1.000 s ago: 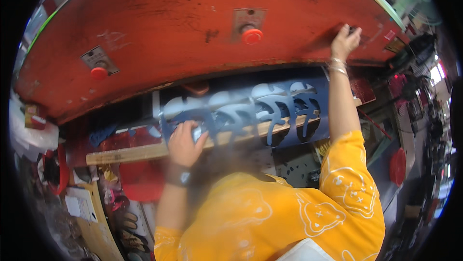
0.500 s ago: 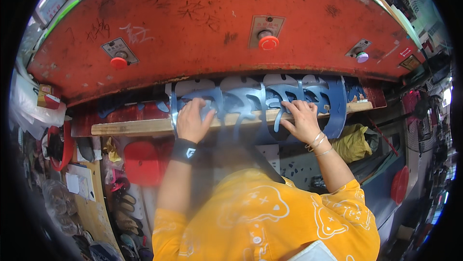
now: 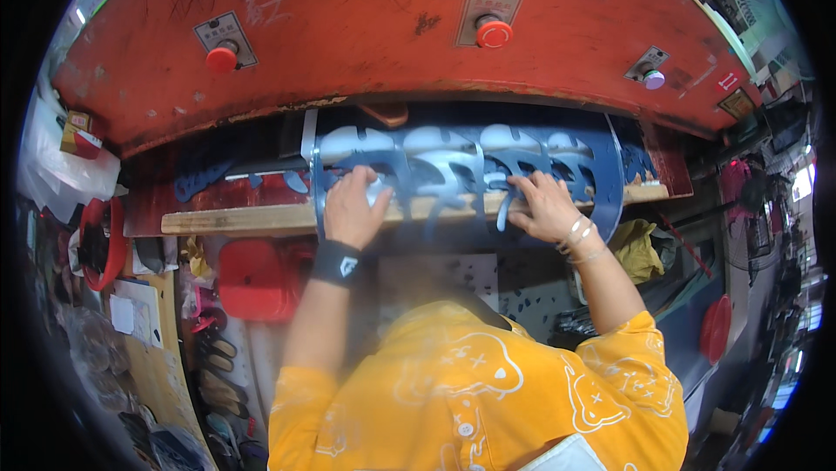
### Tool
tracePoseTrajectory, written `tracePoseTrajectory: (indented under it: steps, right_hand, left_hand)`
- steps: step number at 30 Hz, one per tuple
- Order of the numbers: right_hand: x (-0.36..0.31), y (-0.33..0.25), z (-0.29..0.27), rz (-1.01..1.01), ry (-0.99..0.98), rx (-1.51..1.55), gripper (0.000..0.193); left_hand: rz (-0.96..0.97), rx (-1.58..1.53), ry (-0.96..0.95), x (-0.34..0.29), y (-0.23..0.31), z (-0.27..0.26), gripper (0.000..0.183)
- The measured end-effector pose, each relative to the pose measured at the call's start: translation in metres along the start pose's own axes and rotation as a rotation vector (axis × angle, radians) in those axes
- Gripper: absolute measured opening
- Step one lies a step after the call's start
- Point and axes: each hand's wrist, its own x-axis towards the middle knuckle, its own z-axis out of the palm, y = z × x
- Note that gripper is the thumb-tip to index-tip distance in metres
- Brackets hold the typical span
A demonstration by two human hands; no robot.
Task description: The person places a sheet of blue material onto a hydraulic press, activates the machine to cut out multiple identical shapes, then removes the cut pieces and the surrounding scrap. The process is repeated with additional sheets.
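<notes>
A glossy blue sheet (image 3: 427, 142) full of curved cut-outs lies across a wooden bar and droops over its near side. My left hand (image 3: 353, 208), with a black wristband, rests on the sheet's left part, fingers curled over it and thumb out to the right. Towards the right, my right hand (image 3: 546, 208) grips the sheet at a narrow strip between openings, thumb and fingers around it. Part of what the fingertips touch is hidden. The sheet's far edge runs back under the red machine.
The red machine front (image 3: 348, 44) spans the far side, with a red push button (image 3: 494, 33) in its middle. A wooden bar (image 3: 235, 219) runs along its near edge. Below left is a red stool (image 3: 252, 279). A yellow bag (image 3: 638, 252) lies at the right.
The view has shifted, so more of the gap under the machine and the sheet's far part shows. A brown piece has come into sight there. Both hands remain on the sheet.
</notes>
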Motion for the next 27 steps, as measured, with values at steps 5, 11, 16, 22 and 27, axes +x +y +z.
tracePoseTrajectory:
  steps: [5, 11, 16, 22, 27]
  right_hand:
    - [0.003, -0.006, -0.075, 0.154, -0.502, 0.322, 0.059]
    - [0.073, -0.109, -0.019, -0.180, 0.199, 0.235, 0.089]
    - [0.079, -0.190, 0.037, -0.088, 0.249, 0.293, 0.090]
    - [0.034, -0.178, 0.038, -0.134, 0.274, 0.633, 0.088]
    - [0.008, -0.136, 0.025, -0.189, 0.107, 1.547, 0.085]
  left_hand:
    - [-0.010, -0.067, -0.122, -0.054, 0.023, -0.030, 0.030]
    - [-0.023, -0.425, 0.427, -0.046, 0.025, -0.057, 0.057]
    - [-0.136, -0.741, 0.253, -0.038, 0.016, -0.029, 0.082]
    - [-0.041, -0.394, -0.037, -0.085, 0.019, -0.041, 0.099]
    - [0.034, 0.296, -0.139, -0.100, 0.037, -0.041, 0.079]
